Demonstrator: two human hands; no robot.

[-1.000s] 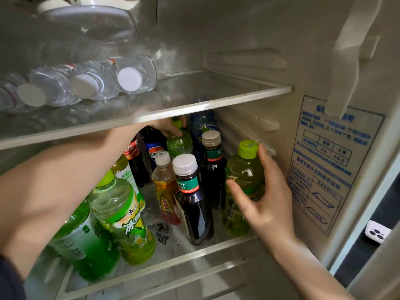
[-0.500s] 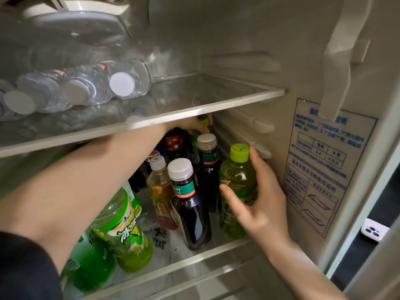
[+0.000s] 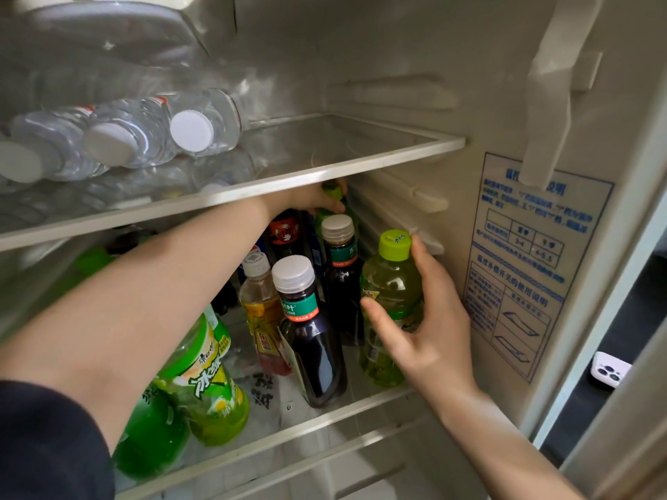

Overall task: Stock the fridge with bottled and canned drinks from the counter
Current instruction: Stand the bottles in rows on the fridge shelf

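Note:
My right hand [image 3: 429, 333] wraps a green tea bottle [image 3: 391, 283] with a lime cap, standing upright at the right front of the lower fridge shelf [image 3: 325, 420]. My left hand [image 3: 306, 200] reaches deep under the upper glass shelf [image 3: 325, 171] and grips the top of a green-capped bottle [image 3: 334, 196] at the back. Between them stand two dark bottles with pale caps [image 3: 310, 326], an amber tea bottle [image 3: 261, 312] and cola bottles [image 3: 285, 232]. Large green bottles [image 3: 205, 384] lean at the left front.
Clear water bottles [image 3: 195, 128] lie on their sides on the upper shelf's left part. A blue-printed sticker [image 3: 523, 261] covers the fridge's right inner wall. A white phone [image 3: 610, 369] lies on a dark surface outside, at the right.
My left hand has carried the green-capped bottle rightward, towards the back right corner. My right hand stays on the green tea bottle. The camera has shifted a little.

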